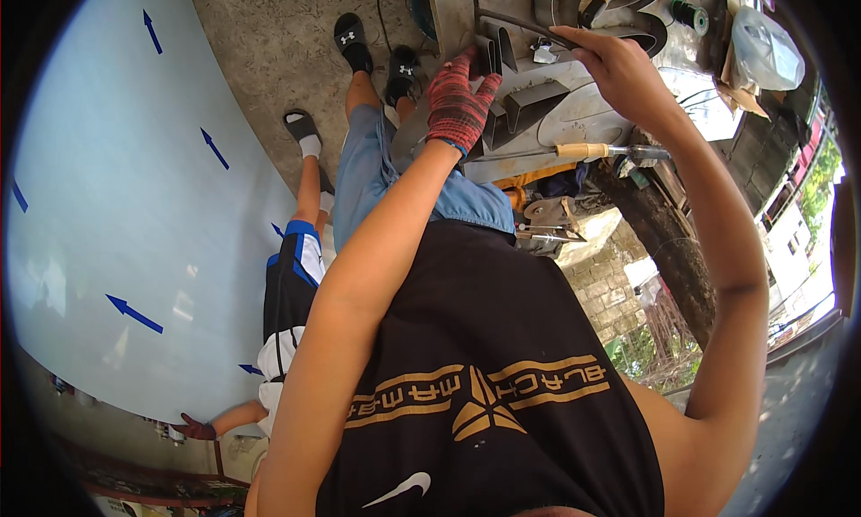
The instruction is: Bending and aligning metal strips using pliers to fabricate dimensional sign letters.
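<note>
My left hand (460, 103), in a red and dark knit glove, grips a bent sheet-metal piece (504, 49) between thumb and fingers at the worktable's near edge. My bare right hand (619, 67) is closed round the handle end of a slim dark metal hammer (522, 21). The hammer's narrow head points left, beyond the gloved hand and apart from it. Close by the glove lies another folded metal piece (529, 109), angular in shape. The lower part of the gripped piece is partly hidden by the glove.
On the metal worktable (587, 113) lie a wooden-handled tool (583, 150), a green spool (689, 16) and curved metal strips (641, 31). A clear plastic jug (767, 49) stands right. Left, another person's gloved hand (195, 427) is by a large pale blue panel (134, 203).
</note>
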`<act>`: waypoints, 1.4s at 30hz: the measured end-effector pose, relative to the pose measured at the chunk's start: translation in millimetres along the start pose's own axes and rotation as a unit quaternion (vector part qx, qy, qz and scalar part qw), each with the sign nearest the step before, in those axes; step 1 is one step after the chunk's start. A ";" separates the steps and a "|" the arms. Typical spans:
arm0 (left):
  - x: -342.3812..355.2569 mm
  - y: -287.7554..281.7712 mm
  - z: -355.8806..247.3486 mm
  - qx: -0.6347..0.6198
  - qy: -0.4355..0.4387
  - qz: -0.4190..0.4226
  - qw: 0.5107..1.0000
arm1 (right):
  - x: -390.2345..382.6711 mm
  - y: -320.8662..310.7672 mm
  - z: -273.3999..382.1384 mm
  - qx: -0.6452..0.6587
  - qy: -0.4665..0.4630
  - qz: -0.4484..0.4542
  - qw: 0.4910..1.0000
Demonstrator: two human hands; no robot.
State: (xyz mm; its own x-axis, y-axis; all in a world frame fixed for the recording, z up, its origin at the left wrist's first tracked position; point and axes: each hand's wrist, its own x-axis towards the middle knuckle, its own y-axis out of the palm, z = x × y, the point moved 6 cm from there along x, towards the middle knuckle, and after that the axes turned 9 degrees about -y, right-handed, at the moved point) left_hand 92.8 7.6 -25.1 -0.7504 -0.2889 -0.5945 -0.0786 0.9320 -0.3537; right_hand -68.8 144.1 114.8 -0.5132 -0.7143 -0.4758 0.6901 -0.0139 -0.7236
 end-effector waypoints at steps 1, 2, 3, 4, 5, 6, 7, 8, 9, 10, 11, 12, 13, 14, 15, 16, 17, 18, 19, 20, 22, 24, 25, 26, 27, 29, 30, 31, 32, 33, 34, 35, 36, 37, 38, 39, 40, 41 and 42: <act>0.8 1.0 1.9 0.001 -0.013 0.010 1.000 | 5.8 -5.9 0.9 0.000 -0.002 0.001 1.000; 0.1 -0.2 2.3 0.001 -0.014 0.009 1.000 | 11.5 -17.0 4.6 0.016 0.040 -0.034 0.999; 0.3 -0.9 2.2 -0.009 -0.012 0.012 1.000 | 11.9 -23.7 5.2 0.031 0.081 -0.069 0.994; -0.4 -1.7 2.3 -0.018 -0.011 0.015 1.000 | 6.9 -16.9 7.0 0.039 0.083 -0.032 0.995; 1.7 -0.7 0.4 -0.018 -0.006 0.017 1.000 | 1.6 -10.9 -0.5 0.038 0.086 -0.036 0.995; 0.5 0.3 0.3 -0.021 -0.011 0.018 1.000 | -2.6 0.4 -3.6 0.027 0.045 -0.016 0.999; 0.3 1.4 0.2 -0.024 -0.015 0.019 0.999 | -5.7 8.2 -5.9 0.016 0.004 0.005 1.000; 4.5 0.6 -0.9 -0.025 -0.016 0.014 0.999 | 2.5 0.1 0.2 0.015 -0.001 0.006 1.000; 2.1 -3.3 -2.2 -0.017 0.000 -0.002 1.000 | 7.1 -13.8 10.9 0.026 0.049 -0.013 0.998; -1.6 -7.3 -3.4 -0.009 0.017 -0.018 1.000 | 7.5 -20.6 14.9 0.036 0.098 -0.031 0.994; -3.4 -5.1 -3.5 -0.009 0.019 -0.014 1.000 | -0.2 -12.9 5.8 0.035 0.103 -0.033 0.994; -0.2 0.0 -2.7 -0.018 0.014 0.000 1.000 | -6.5 0.5 -7.3 0.024 0.054 -0.025 0.998; 0.5 1.8 -0.3 -0.024 0.004 0.009 1.000 | -8.7 9.5 -10.5 0.016 0.000 -0.015 1.000; 0.7 0.0 -0.7 -0.024 0.002 0.007 1.000 | -3.6 0.6 -3.7 -0.003 -0.010 -0.010 1.000; 0.6 -1.2 0.7 -0.019 -0.013 0.016 1.000 | 2.9 -8.9 5.2 -0.002 -0.013 -0.009 1.000; 0.7 -1.9 1.8 -0.014 -0.028 0.025 0.999 | 8.8 -18.6 7.7 0.016 0.047 -0.019 0.999; 0.3 0.1 3.6 -0.014 -0.028 0.025 0.999 | 9.0 -23.5 7.6 0.033 0.110 -0.030 0.993; 0.0 -0.5 1.9 -0.024 -0.001 -0.001 1.000 | 9.0 -21.7 9.6 0.037 0.115 -0.019 0.993; -1.2 -2.4 0.9 -0.034 0.025 -0.027 0.999 | 5.3 -13.7 3.9 0.038 0.115 -0.019 0.993; -1.4 -0.3 -0.1 -0.036 0.028 -0.023 0.999 | -1.6 -0.6 -2.7 0.019 0.060 -0.009 0.998; 1.9 5.4 4.0 -0.049 -0.012 0.021 0.999 | -2.7 1.1 -4.4 -0.002 -0.011 -0.027 1.000; 3.4 0.7 4.9 -0.022 0.007 -0.007 1.000 | 8.0 -9.8 7.4 0.024 0.049 -0.018 0.998; 0.7 -2.6 3.7 0.004 0.028 -0.033 0.999 | 8.9 -12.0 7.7 0.048 0.111 -0.010 0.993; 3.5 1.0 -1.8 -0.001 0.037 -0.026 0.999 | -3.3 5.3 -10.3 -0.020 -0.025 -0.029 0.999; 2.1 0.0 0.8 0.004 0.028 -0.019 0.999 | -3.0 8.4 -2.4 0.026 0.040 0.037 0.998; 0.7 -2.5 0.0 0.008 0.018 -0.011 1.000 | 1.4 -1.2 7.0 0.018 0.017 -0.002 1.000; 0.8 -3.4 -2.0 0.002 0.005 -0.003 1.000 | 4.0 -6.6 12.6 0.019 0.017 0.000 1.000; -0.3 -4.4 -3.7 -0.005 -0.008 0.004 1.000 | 6.7 -13.2 12.5 0.033 0.072 0.001 0.997; 0.2 -2.9 -2.4 -0.004 -0.006 0.004 1.000 | 8.2 -17.7 9.8 0.047 0.127 -0.002 0.991; -0.2 -1.5 -1.0 -0.016 -0.003 0.006 1.000 | 6.3 -14.3 5.4 0.047 0.128 -0.004 0.991; -0.3 -0.4 0.7 -0.027 -0.001 0.008 1.000 | 3.9 -5.0 2.9 0.038 0.078 0.015 0.996; -0.4 1.3 3.7 -0.028 -0.002 0.007 1.000 | 3.6 0.8 7.8 0.027 0.026 0.037 0.999; 0.3 1.5 4.7 -0.020 0.013 -0.010 1.000 | 2.4 -3.1 9.9 0.014 0.007 -0.005 1.000; 0.5 1.6 5.6 -0.011 0.028 -0.026 0.999 | 4.5 -5.7 8.5 0.014 0.006 -0.004 1.000; 0.1 0.7 4.2 -0.011 0.028 -0.025 0.999 | 9.0 -12.4 7.5 0.029 0.052 -0.009 0.998; -0.2 0.3 3.9 -0.012 0.016 -0.019 1.000 | 10.3 -15.4 4.6 0.044 0.099 -0.015 0.994; -1.0 -0.6 3.9 -0.014 0.005 -0.014 1.000 | 7.6 -11.1 2.8 0.045 0.099 -0.015 0.994; -1.1 -0.3 2.7 -0.015 0.006 -0.014 1.000 | 3.7 -6.2 1.2 0.037 0.068 -0.020 0.997; -1.2 0.7 2.0 -0.005 0.003 -0.008 1.000 | 0.3 -1.9 1.0 0.029 0.037 -0.025 0.999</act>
State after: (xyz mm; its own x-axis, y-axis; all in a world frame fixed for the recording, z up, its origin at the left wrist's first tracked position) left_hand 94.9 8.1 -26.1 -0.7533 -0.3030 -0.5838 -0.0975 0.9292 -0.3564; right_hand -69.7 143.2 116.6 -0.5817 -0.6587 -0.4771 0.6903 -0.0896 -0.7179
